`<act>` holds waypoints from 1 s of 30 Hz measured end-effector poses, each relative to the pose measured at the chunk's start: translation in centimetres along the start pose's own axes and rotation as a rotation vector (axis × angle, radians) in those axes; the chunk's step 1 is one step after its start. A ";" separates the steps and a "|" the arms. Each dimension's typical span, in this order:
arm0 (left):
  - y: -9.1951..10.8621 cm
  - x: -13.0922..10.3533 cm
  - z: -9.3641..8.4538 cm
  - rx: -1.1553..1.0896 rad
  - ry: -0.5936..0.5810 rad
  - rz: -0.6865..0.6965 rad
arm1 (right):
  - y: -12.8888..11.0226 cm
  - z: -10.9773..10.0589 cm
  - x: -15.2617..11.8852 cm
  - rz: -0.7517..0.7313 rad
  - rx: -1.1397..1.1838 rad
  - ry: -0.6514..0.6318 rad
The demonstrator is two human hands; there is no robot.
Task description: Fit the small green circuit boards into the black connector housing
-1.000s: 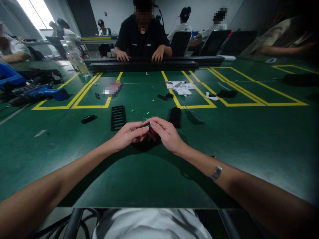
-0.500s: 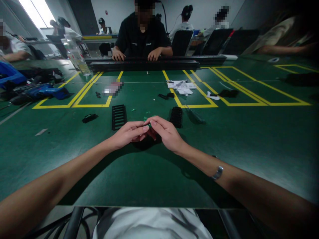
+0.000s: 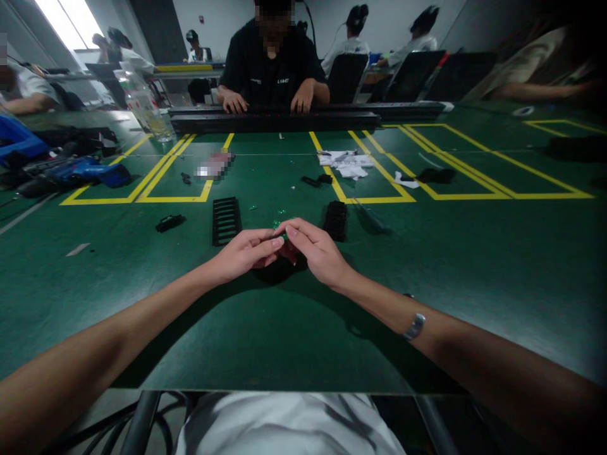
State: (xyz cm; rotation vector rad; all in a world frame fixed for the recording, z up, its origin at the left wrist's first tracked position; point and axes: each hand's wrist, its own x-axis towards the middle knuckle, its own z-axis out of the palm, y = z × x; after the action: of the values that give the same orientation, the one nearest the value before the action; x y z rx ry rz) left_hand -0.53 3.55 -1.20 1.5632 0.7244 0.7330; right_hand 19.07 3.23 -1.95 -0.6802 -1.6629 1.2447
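Observation:
My left hand and my right hand meet above the green table, fingertips together. Between them they pinch a small green piece, mostly covered by the fingers. Just beyond the fingertips lie several small green bits. A black slotted rack lies beyond and left of my left hand, and a second black slotted rack beyond my right hand.
Black bars cross the far side, where a person in black rests both hands. A bottle and blue tools stand or lie at left. White paper and a clear bag lie to the right.
My hands keep nearly the same pose around the small green piece. Across the table, the other person's hands have shifted slightly to the right along the black bars.

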 end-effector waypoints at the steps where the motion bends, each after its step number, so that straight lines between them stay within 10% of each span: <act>1: 0.0 0.0 0.0 0.000 0.005 0.004 | 0.0 0.0 0.0 -0.001 0.000 0.002; 30: 0.0 0.3 0.0 -0.098 0.033 -0.109 | -0.3 -0.1 -0.2 -0.011 -0.090 0.015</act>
State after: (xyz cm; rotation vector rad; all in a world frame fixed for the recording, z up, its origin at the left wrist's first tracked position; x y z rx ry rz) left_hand -0.33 3.77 -1.19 1.4144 0.7802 0.7043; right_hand 19.30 3.06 -1.70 -0.7322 -1.7159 1.1598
